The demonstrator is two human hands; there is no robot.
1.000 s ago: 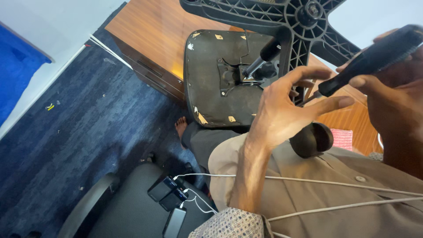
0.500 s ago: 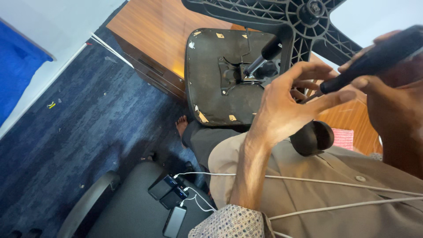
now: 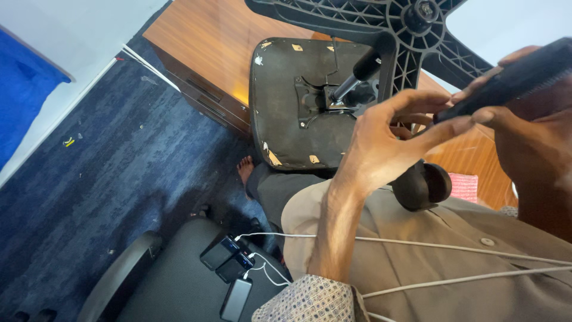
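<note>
An office chair lies upturned, the underside of its black seat (image 3: 298,101) facing me and its black star base (image 3: 411,24) at the top. My right hand (image 3: 530,149) grips a dark, long tool handle (image 3: 512,77) at the right edge. My left hand (image 3: 387,143) is raised in the middle with its fingers spread, the fingertips touching the near end of that handle. A black caster wheel (image 3: 423,185) sits just below my left hand, above my lap.
A wooden cabinet (image 3: 220,53) stands behind the chair on dark blue carpet (image 3: 119,179). Another black chair (image 3: 155,280) at the bottom left carries phones and a power bank (image 3: 232,268) with white cables running across my lap. A bare foot (image 3: 245,169) shows under the seat.
The view has drifted slightly. My left hand's fingers have closed in a little toward the end of the tool handle; my right hand keeps its grip.
</note>
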